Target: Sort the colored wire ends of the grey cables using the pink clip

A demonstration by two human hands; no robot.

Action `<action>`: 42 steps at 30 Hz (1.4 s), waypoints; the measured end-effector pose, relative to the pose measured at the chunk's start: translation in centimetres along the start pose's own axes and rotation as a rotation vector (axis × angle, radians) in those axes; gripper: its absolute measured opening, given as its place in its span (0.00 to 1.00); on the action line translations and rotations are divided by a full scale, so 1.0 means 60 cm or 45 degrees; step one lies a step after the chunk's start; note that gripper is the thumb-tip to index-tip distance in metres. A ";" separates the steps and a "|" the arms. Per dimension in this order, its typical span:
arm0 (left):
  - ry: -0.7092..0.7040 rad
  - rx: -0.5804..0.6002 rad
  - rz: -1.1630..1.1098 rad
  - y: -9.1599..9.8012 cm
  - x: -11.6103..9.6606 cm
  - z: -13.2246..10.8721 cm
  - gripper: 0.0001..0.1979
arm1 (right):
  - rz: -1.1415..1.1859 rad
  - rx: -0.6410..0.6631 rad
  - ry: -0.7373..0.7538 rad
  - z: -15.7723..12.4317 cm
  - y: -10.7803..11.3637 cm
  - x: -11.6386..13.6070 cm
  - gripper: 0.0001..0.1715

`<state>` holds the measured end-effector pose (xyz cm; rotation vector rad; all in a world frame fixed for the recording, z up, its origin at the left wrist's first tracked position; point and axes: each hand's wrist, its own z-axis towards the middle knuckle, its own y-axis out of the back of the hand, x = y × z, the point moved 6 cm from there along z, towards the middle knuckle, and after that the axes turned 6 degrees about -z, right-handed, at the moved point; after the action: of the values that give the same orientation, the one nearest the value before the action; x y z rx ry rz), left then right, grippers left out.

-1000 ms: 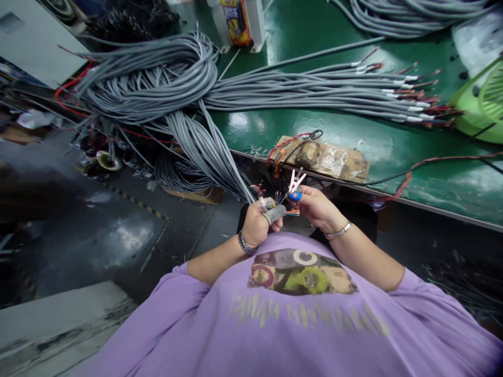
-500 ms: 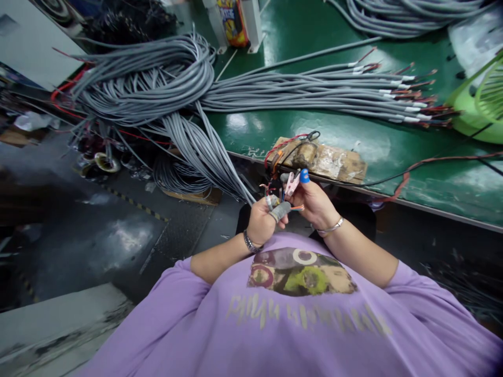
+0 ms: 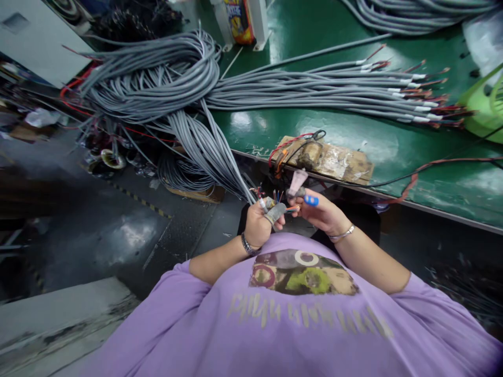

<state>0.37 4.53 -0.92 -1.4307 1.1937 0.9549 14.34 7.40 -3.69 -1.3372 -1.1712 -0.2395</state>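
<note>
My left hand [image 3: 259,222] is closed around the stripped end of a grey cable [image 3: 231,175], with thin coloured wires [image 3: 277,198] fanning out above its taped fingers. My right hand [image 3: 320,209], with a blue cap on one fingertip, pinches a pink clip [image 3: 296,182] just right of those wires. Both hands sit close together in front of my purple shirt, below the green bench's edge [image 3: 353,191].
A thick bundle of grey cables [image 3: 165,78] lies coiled on the bench and spills over its left edge. More cable ends [image 3: 412,94] lie in a row at the right. A taped wooden block [image 3: 330,157] with red and black leads sits near the edge. A green basket [image 3: 485,104] is far right.
My right hand lifted the pink clip toward the block, then came back and turned, so the blue fingertip now lies sideways. The left hand barely moved.
</note>
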 end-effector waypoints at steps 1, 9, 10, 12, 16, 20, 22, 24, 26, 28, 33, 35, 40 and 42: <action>-0.014 -0.017 -0.006 0.002 0.001 0.001 0.19 | -0.036 0.058 -0.003 -0.006 -0.003 -0.004 0.27; 0.025 -0.010 0.032 0.000 0.006 0.010 0.21 | -0.288 -0.286 0.267 -0.019 -0.008 0.001 0.16; 0.048 0.028 0.044 -0.002 0.005 0.010 0.21 | -0.274 -0.312 0.256 -0.018 -0.008 0.000 0.17; 0.132 0.159 0.094 -0.009 0.006 0.010 0.21 | -0.211 -0.338 0.209 -0.015 -0.008 -0.005 0.20; 0.259 0.353 0.201 -0.018 0.009 0.004 0.21 | -0.153 -0.325 0.074 -0.004 -0.017 -0.014 0.22; 0.198 0.192 0.056 -0.004 0.010 0.008 0.21 | -0.073 -0.294 0.051 0.003 -0.018 -0.008 0.24; 0.173 0.103 -0.042 0.004 0.013 0.011 0.21 | 0.018 -0.306 0.024 0.001 -0.011 -0.008 0.21; 0.164 0.041 -0.099 0.009 0.016 0.013 0.20 | 0.065 -0.297 -0.010 -0.003 -0.008 -0.009 0.18; 0.161 0.017 -0.114 0.011 0.017 0.015 0.20 | 0.033 -0.255 -0.027 -0.006 -0.012 -0.011 0.16; 0.156 0.034 -0.101 0.010 0.018 0.015 0.20 | -0.080 -0.237 0.000 -0.007 -0.019 -0.010 0.17; 0.135 0.097 -0.040 0.007 0.021 0.010 0.19 | -0.332 -0.226 0.114 -0.001 -0.037 -0.001 0.20; 0.142 0.101 -0.012 0.008 0.024 0.009 0.19 | -0.331 -0.229 0.117 0.000 -0.038 0.000 0.20; 0.145 0.015 -0.067 0.014 0.027 0.013 0.20 | -0.284 -0.307 0.108 -0.002 -0.032 -0.004 0.20; 0.140 -0.040 -0.149 0.015 0.027 0.016 0.20 | -0.272 -0.314 0.094 -0.003 -0.032 -0.005 0.19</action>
<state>-0.19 5.15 -2.82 -1.5776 1.1649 0.8267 12.88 6.54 -2.69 -1.4020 -1.2521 -0.5991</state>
